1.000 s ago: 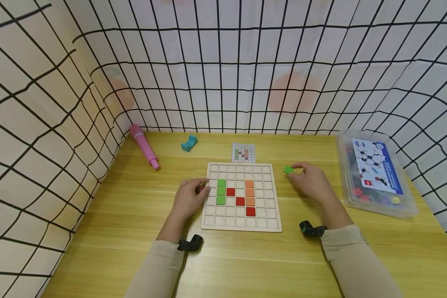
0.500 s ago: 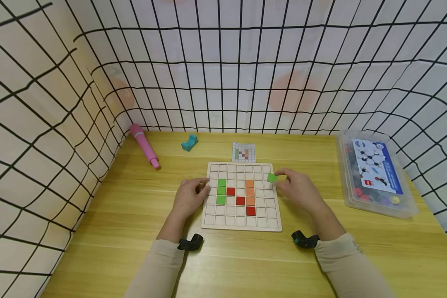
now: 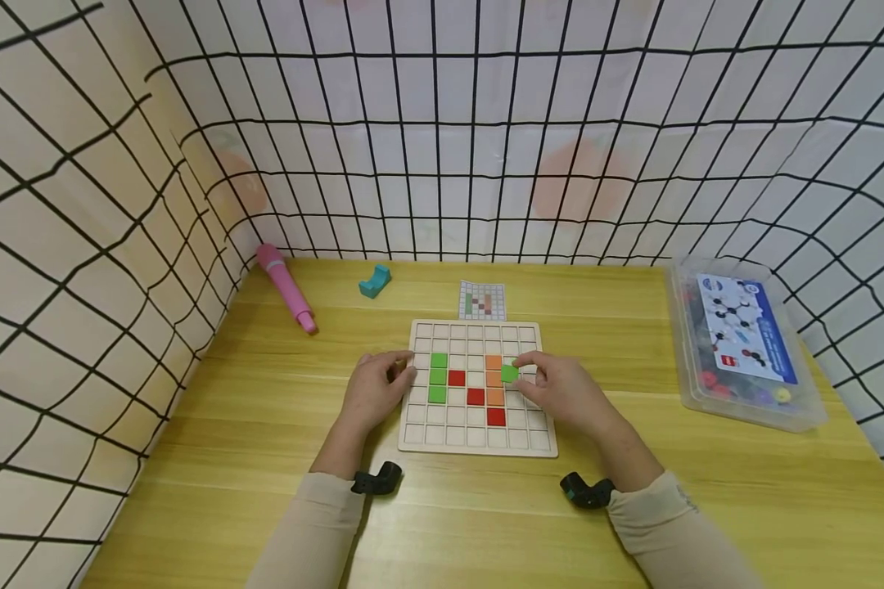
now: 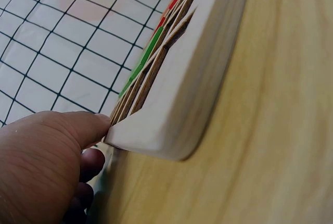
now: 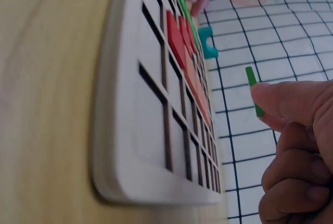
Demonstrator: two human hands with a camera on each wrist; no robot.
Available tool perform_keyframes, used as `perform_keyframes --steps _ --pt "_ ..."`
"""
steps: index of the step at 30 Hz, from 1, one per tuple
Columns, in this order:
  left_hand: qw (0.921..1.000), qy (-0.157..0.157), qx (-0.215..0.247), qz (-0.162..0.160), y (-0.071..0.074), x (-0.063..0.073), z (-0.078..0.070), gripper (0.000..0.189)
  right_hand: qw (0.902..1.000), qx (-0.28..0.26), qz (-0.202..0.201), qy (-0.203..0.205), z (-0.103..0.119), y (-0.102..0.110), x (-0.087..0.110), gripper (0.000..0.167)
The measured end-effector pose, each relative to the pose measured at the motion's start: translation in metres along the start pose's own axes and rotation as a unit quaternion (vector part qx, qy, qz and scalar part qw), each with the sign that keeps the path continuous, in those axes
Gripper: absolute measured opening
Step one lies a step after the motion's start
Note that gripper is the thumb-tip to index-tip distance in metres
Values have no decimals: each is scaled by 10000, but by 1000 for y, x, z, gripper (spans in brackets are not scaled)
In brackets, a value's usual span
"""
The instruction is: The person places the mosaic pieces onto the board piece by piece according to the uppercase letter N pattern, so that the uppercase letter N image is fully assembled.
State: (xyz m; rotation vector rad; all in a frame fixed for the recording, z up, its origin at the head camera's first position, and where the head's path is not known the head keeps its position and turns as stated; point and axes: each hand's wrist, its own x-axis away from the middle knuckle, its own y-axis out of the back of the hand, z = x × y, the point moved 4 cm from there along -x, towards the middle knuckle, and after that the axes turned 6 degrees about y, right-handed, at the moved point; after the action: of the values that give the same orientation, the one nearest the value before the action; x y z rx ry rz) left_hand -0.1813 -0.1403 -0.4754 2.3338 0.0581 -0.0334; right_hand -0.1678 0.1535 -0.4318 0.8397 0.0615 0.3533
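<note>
Thumb and fingertips of my right hand [image 3: 563, 393] pinch a green square tile [image 3: 510, 374], held above the pale wooden grid board [image 3: 479, 442]. In the right wrist view the tile [image 5: 258, 107] shows edge-on, clear of the board. Beneath it in the head view lies the column just right of the orange tiles [image 3: 493, 379]. My left hand [image 3: 374, 393] rests against the board's left edge, thumb and index finger touching it. Set into the grid are a column of green tiles [image 3: 438, 377] and red tiles [image 3: 475, 397] running diagonally.
A small pattern card [image 3: 482, 301] lies behind the board. Further left are a teal curved block [image 3: 375, 281] and a pink microphone-shaped thing [image 3: 287, 288]. A clear plastic box [image 3: 744, 335] with a labelled lid stands at the right. Black-lined fabric walls surround the table.
My right hand has carried the green tile leftward, from beside the board to over its right half. My left hand stays at the left edge.
</note>
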Motion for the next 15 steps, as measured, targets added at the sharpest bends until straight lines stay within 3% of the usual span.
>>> perform_keyframes --steps 8,15 --pt "10000 -6 -10 2 0 0 0 32 9997 17 227 54 10 -20 3 27" --pt "10000 33 26 31 1 0 -1 32 9980 154 313 534 23 -41 4 23"
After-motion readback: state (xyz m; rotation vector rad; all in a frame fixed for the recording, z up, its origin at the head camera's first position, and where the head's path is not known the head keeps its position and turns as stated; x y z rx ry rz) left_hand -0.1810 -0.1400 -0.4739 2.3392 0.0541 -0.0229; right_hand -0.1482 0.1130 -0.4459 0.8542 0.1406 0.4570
